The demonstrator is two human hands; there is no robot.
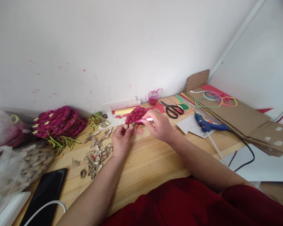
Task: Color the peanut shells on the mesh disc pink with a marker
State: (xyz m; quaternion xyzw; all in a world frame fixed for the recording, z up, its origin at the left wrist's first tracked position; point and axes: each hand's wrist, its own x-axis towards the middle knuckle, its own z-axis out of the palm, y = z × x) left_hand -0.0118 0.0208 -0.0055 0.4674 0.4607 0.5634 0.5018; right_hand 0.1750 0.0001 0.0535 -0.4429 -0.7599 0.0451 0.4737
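My right hand is closed round a thin white brush, whose pink tip touches a magenta disc made of shell-like pieces. The disc's lower left edge is pinched between the thumb and fingers of my left hand. Unpainted pale pieces show at that edge, and a pink cord loop hangs below it. Behind the disc stands a clear cup of magenta paint. Loose brown shells lie scattered left of my left hand.
Black scissors and a blue glue gun with its cable lie to the right, near cardboard with coloured cords. On the left are stacked magenta discs, a bag of shells and a black phone.
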